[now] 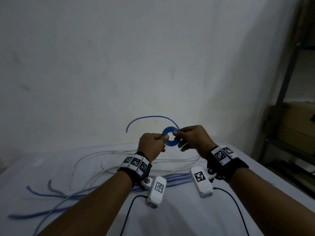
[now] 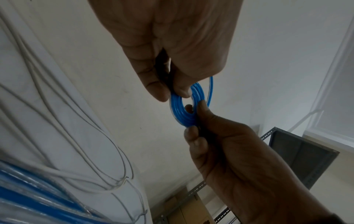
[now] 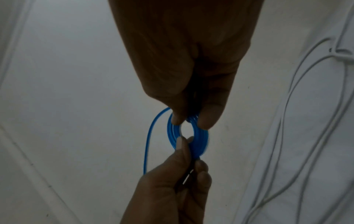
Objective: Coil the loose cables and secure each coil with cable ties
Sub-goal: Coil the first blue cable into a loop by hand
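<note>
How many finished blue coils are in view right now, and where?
1: a small blue coil held in the air between the left hand and right hand, a loose tail curving off. Other blue cable lies uncoiled on the table.

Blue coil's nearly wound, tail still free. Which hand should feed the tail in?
Right, probably. The free tail leaves the blue coil at the right hand, which pinches that edge. The left hand pinches the opposite edge and can anchor the coil.
</note>
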